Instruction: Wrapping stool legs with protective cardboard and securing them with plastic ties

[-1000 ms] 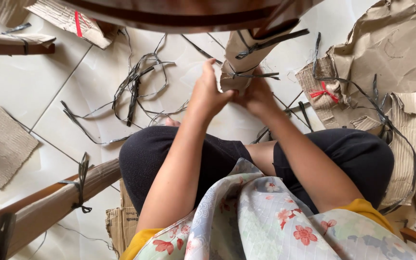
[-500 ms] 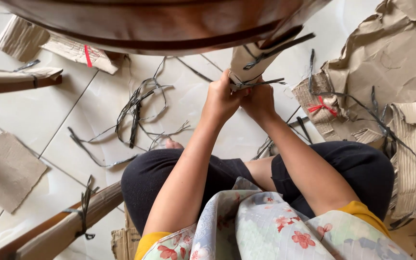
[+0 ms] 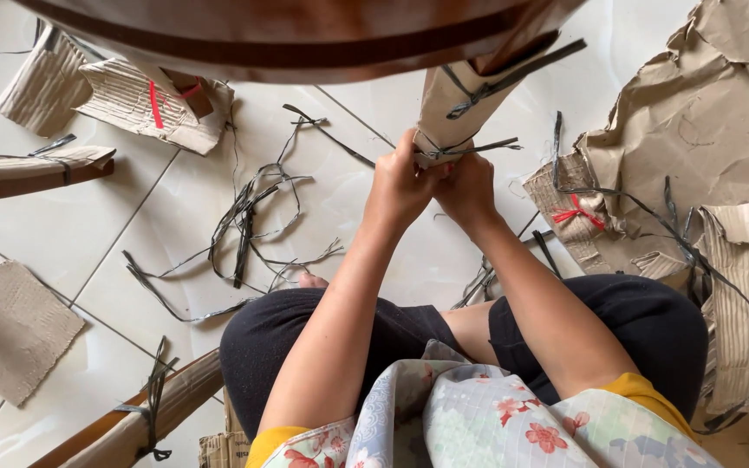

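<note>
Item: furniture leg wrapped in brown corrugated cardboard [image 3: 454, 108], hanging from a dark brown wooden frame [image 3: 305, 35] at the far centre, bound by black plastic strapping [image 3: 478, 147]. Left hand [image 3: 399, 186] and right hand [image 3: 465, 191] are pressed together at the leg's lower end, both closed on the strapping there. Loose black straps [image 3: 244, 225] are scattered on the white tiled floor [image 3: 88, 234] to the left. Torn brown cardboard sheets [image 3: 704, 139] are heaped at the right; a second wrapped leg [image 3: 145, 416] lies near left.
</note>
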